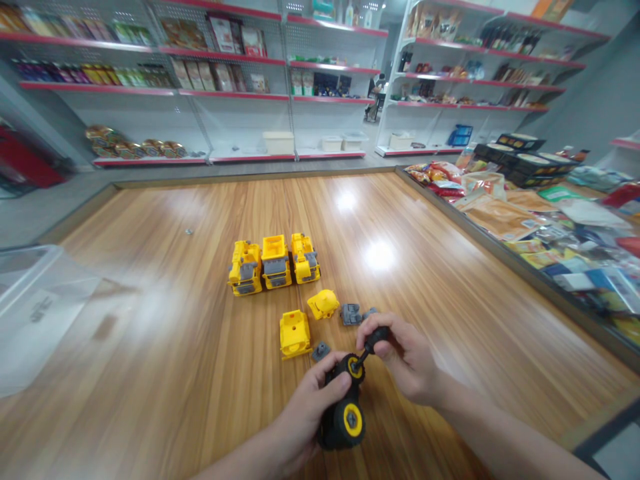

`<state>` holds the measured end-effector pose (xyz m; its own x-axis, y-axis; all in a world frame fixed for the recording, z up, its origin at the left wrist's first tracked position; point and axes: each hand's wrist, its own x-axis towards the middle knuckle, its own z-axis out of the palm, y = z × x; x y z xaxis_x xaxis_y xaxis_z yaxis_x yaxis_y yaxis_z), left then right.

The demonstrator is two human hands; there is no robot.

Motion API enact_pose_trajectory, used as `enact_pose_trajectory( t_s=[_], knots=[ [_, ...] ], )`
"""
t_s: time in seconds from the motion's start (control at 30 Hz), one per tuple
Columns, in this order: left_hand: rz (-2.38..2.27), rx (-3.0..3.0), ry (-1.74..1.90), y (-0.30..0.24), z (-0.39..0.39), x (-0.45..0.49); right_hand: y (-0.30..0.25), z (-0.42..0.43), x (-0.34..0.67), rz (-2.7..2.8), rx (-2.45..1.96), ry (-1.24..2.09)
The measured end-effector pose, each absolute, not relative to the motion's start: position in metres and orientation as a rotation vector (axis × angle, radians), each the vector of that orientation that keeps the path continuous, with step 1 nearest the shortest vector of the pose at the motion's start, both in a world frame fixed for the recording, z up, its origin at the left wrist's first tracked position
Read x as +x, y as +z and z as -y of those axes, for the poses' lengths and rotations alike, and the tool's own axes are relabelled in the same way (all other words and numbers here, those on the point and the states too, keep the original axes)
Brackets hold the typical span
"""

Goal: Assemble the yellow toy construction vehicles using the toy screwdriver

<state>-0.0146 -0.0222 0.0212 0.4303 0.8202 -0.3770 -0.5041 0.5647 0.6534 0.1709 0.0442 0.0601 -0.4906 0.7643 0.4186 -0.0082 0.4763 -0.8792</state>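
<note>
Landmark: the yellow truck body (295, 335) on the wooden table (150, 360). The wheeled chassis (331, 427) is held to the right of the truck body, on its near side, with the wheel faces turned upward. The left hand (311, 408) is clamped around the chassis, thumb beside the far wheel (351, 361). The right hand (407, 357) is clamped on the black screwdriver (379, 337); its tip meets that wheel's hub, but full seating cannot be confirmed.

Caution: the shaft is tilted relative to the hub; off-axis torque may cause the tip to slip out and damage the recess. The left thumb is near the tip, so a slip under heavy pressure could strike it. A weak left grip could let the chassis rotate with the screwdriver.

The small grey part (321, 351), just right of the truck body, could be displaced by the left fingers. The grey block (351, 314), beyond and right of the truck body, could be knocked by the right hand
</note>
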Motion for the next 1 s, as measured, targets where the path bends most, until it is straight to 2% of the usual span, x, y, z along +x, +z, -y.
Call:
enact_pose_trajectory(
  t_s=[0.67, 1.0],
  knots=[
    [-0.771, 0.396, 0.832, 0.025, 0.022, -0.015, 0.054, -0.048, 0.17, 1.855, -0.489, 1.045],
    [-0.754, 0.419, 0.825, 0.026, 0.021, -0.014, 0.07, -0.045, 0.171, 1.978, -0.426, 1.027]
  ],
)
